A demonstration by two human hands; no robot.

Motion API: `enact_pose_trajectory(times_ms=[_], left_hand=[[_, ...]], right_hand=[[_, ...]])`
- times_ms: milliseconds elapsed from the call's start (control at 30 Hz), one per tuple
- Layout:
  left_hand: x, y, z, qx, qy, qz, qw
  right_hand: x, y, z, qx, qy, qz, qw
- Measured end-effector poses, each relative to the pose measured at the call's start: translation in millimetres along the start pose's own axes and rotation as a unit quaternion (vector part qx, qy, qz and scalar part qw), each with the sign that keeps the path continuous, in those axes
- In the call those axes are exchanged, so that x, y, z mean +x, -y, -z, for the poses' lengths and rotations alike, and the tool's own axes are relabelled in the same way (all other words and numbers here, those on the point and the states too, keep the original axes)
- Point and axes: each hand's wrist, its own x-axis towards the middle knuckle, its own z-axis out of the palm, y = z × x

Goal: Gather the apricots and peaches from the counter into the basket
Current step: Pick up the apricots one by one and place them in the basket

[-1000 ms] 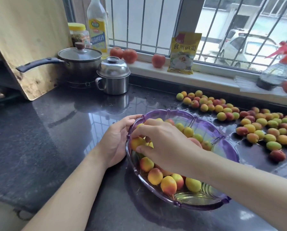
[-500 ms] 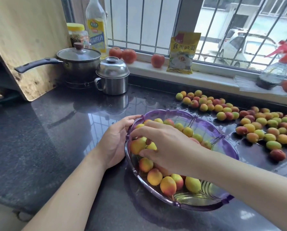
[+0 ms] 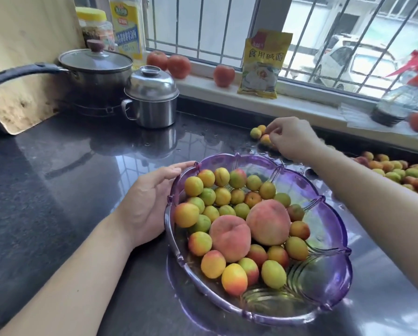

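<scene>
A purple see-through basket (image 3: pixel 324 270) sits on the dark counter, holding several apricots (image 3: pixel 193 185) and two pink peaches (image 3: pixel 229 238). My left hand (image 3: pixel 145 209) rests against its left rim, fingers lying fairly straight along the edge. Behind the basket, my right hand (image 3: pixel 292 139) reaches to a small cluster of apricots (image 3: pixel 255 133) near the windowsill. Its fingertips curl onto an orange apricot (image 3: pixel 266 139). More loose apricots (image 3: pixel 397 170) lie on the counter at the right, partly hidden by my right forearm.
A lidded saucepan (image 3: pixel 96 69) and a steel lidded mug (image 3: pixel 152 98) stand at the back left beside a leaning wooden board (image 3: pixel 21 57). Tomatoes (image 3: pixel 179 66), a yellow packet (image 3: pixel 263 64) and a spray bottle (image 3: pixel 402 100) line the windowsill.
My right hand has left the basket and reached back to the apricots by the sill. Two peaches and more apricots now show in the basket. My left hand stays at the rim.
</scene>
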Motion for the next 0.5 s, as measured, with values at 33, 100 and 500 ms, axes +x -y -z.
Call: enact_pose_trajectory(times_ms=[33, 100, 500], left_hand=[[1, 0, 2, -0.008, 0.005, 0.003, 1.000], [4, -1, 4, -0.017, 0.015, 0.007, 1.000], [8, 0, 10, 0.010, 0.021, 0.012, 1.000]], right_hand=[[12, -2, -8, -0.037, 0.014, 0.010, 0.999], [36, -2, -21, -0.120, 0.036, 0.037, 0.991], [72, -3, -49, -0.291, 0.029, 0.076, 0.953]])
